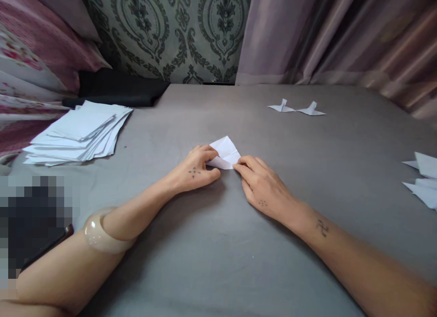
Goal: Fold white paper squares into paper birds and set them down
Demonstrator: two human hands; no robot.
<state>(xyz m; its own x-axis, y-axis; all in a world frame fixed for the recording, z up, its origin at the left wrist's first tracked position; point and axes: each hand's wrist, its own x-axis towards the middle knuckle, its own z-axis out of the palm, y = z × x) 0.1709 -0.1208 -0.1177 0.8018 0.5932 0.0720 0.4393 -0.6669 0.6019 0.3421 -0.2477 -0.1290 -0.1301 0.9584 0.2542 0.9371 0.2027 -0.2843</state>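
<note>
A small white sheet of paper [226,149] with crease lines lies on the grey cloth between my hands, its near edge folded up. My left hand [194,169] holds its left side, fingers on top and thumb near the front edge. The fingertips of my right hand [261,183] pinch the paper's right corner. Parts of the paper under the left fingers are hidden.
A stack of white paper [78,135] lies at the left, before a folded black cloth [119,87]. Two small folded paper figures [310,109] stand at the back right. More folded paper pieces [425,164] lie at the right edge. Curtains [300,35] hang behind.
</note>
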